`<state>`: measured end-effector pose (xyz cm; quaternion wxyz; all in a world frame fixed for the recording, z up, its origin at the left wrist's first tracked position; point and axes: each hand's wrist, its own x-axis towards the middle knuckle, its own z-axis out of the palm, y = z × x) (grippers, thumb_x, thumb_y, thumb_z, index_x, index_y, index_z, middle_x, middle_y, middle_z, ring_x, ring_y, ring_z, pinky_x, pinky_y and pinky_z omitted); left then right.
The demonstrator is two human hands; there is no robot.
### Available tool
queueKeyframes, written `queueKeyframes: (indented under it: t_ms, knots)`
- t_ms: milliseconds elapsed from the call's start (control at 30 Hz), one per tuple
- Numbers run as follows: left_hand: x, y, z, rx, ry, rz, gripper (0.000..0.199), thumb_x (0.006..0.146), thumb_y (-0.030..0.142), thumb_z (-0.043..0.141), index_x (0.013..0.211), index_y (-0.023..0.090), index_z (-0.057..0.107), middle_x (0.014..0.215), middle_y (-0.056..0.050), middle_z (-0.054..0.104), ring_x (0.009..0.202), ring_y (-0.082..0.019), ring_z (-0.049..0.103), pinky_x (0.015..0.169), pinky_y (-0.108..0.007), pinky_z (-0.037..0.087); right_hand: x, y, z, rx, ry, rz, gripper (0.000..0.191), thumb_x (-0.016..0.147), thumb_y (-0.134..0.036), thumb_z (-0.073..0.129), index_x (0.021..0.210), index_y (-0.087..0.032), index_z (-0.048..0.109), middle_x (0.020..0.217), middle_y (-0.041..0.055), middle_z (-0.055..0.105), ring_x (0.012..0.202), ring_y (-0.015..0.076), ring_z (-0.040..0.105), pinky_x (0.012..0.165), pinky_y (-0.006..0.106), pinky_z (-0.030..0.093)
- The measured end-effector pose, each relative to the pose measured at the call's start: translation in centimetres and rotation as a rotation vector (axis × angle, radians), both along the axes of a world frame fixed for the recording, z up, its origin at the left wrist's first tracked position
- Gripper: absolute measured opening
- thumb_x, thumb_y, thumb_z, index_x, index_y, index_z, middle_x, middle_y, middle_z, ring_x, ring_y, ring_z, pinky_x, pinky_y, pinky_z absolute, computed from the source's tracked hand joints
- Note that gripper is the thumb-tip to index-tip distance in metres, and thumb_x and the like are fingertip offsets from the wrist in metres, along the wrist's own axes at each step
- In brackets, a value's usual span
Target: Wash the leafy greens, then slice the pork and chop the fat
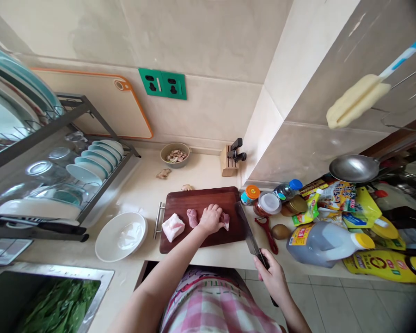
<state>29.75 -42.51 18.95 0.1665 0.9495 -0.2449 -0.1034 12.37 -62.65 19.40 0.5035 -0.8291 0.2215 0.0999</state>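
While the left hand (211, 218) clamps meat (225, 222) on the board (201, 199), the right hand (273, 274) grips a knife (248, 231) at its right edge; a white bowl (110, 236) sits left.

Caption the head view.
Left hand on pink raw meat atop reddish rectangular wooden board; right hand holding dark metal cleaver.

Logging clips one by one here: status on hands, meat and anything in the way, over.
Left hand on meat, right part of board. Right hand gripping knife, blade by board's right edge. Red peeler close by, off the board.
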Motion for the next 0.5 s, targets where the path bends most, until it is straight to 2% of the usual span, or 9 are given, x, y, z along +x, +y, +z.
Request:
queueKeyframes:
  t_ms: [133, 233, 367, 433, 500]
  knots:
    - [-0.5, 0.6, 0.4, 0.067, 0.092, 0.006, 0.025, 0.072, 0.035, 0.058, 0.090, 0.019, 0.051, 0.086, -0.005, 0.061, 0.087, -0.023, 0.056, 0.079, -0.036, 0.038, 1.5, -2.3, -0.8, 0.017, 0.029, 0.134, 0.040, 0.076, -0.052, 0.046, 0.100, -0.020, 0.050, 0.064, -0.0028, 0.053, 0.042, 0.0098, 0.046, 0.041, 0.022, 0.040]
    - [-0.2, 2.1, 1.1, 0.172, 0.190, 0.132, 0.019, 0.078, 0.031, 0.050, 0.094, 0.021, 0.050, 0.076, -0.002, 0.062, 0.079, -0.020, 0.059, 0.078, -0.035, 0.037, 3.0, -3.2, -0.9, 0.017, 0.030, 0.246, 0.039, 0.077, -0.050, 0.045, 0.100, -0.020, 0.052, 0.063, -0.0026, 0.055, 0.041, 0.0096, 0.046, 0.040, 0.022, 0.039]
    - [0.5, 3.5, 2.1, 0.258, 0.138, 0.294, 0.023, 0.077, 0.039, 0.051, 0.090, 0.021, 0.057, 0.092, -0.008, 0.060, 0.090, -0.026, 0.055, 0.077, -0.039, 0.038, 4.4, -3.5, -0.6, 0.007, 0.053, 0.340, 0.038, 0.078, -0.049, 0.044, 0.100, -0.020, 0.053, 0.053, -0.0048, 0.051, 0.038, 0.0098, 0.045, 0.040, 0.021, 0.037]
    - [0.4, 3.0, 2.2, 0.222, 0.085, 0.279, 0.028, 0.073, 0.046, 0.054, 0.083, 0.020, 0.061, 0.098, -0.010, 0.057, 0.097, -0.029, 0.050, 0.078, -0.041, 0.037, 4.6, -3.4, -0.6, -0.001, 0.060, 0.355, 0.039, 0.078, -0.050, 0.042, 0.101, -0.020, 0.052, 0.050, -0.0058, 0.049, 0.038, 0.0104, 0.045, 0.041, 0.022, 0.038]
    - [0.0, 1.7, 1.7, 0.174, 0.046, 0.230, 0.033, 0.071, 0.051, 0.056, 0.078, 0.019, 0.062, 0.095, -0.011, 0.056, 0.098, -0.030, 0.048, 0.080, -0.042, 0.036, 4.4, -3.1, -0.8, -0.012, 0.074, 0.335, 0.043, 0.079, -0.052, 0.040, 0.105, -0.020, 0.051, 0.049, -0.0056, 0.049, 0.038, 0.0116, 0.047, 0.042, 0.023, 0.040]
